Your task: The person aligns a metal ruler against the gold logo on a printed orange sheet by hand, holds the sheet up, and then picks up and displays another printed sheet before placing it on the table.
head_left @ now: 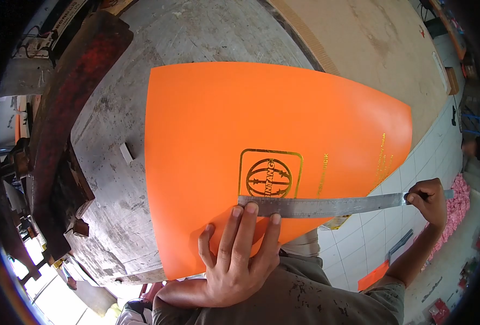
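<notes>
A large orange sheet [223, 108] lies on the grey work surface, with a gold-framed globe emblem [271, 174] and small gold lettering on it. Across the sheet, just below the emblem, runs a metal ruler [326, 207]. My left hand [242, 254] rests on the sheet with its fingers spread, the fingertips pressing at the ruler's near end. Beyond the sheet's right edge, my right hand [428, 200] is closed round the ruler's far end.
A dark red metal machine arm [82, 70] curves along the left. A small white piece [126, 153] lies on the grey surface [110, 124]. Brown board [381, 49] is at upper right. Pink material [454, 208] and an orange piece [374, 275] are low on the right.
</notes>
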